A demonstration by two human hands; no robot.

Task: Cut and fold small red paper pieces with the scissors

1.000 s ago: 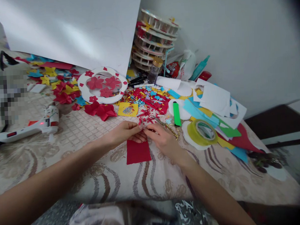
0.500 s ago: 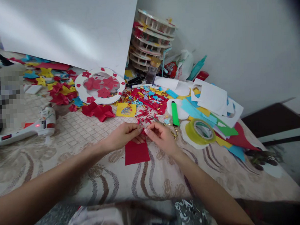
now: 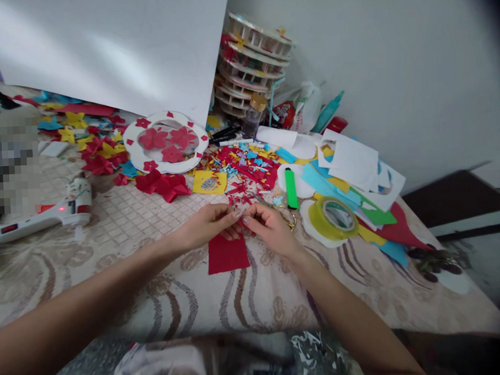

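Note:
My left hand [image 3: 214, 222] and my right hand [image 3: 266, 225] meet at the fingertips over the table. Both are closed in a pinch. Between them shows a tiny pale bit, with some red close by, too small to name. Under the left fingers lies a red paper square [image 3: 228, 256], its upper edge hidden by the hand. Gold-handled scissors [image 3: 293, 221] rest just behind my right hand, partly covered by it. Beyond the fingers are red paper scraps [image 3: 244, 190] and a yellow paper square [image 3: 209, 182] with small glittery bits on it.
A hot glue gun [image 3: 63, 218] with a lit red light lies at left. Red paper flowers [image 3: 162, 186] and a white ring [image 3: 132, 148] stand behind. At right are yellow tape [image 3: 334, 220], a green cutter-like tool [image 3: 291, 188] and paper sheets [image 3: 356, 160]. A tiered organiser [image 3: 253, 66] stands at back.
The fingertips have shifted slightly, and a small pale bit now shows between them. Everything on the table stays where it was.

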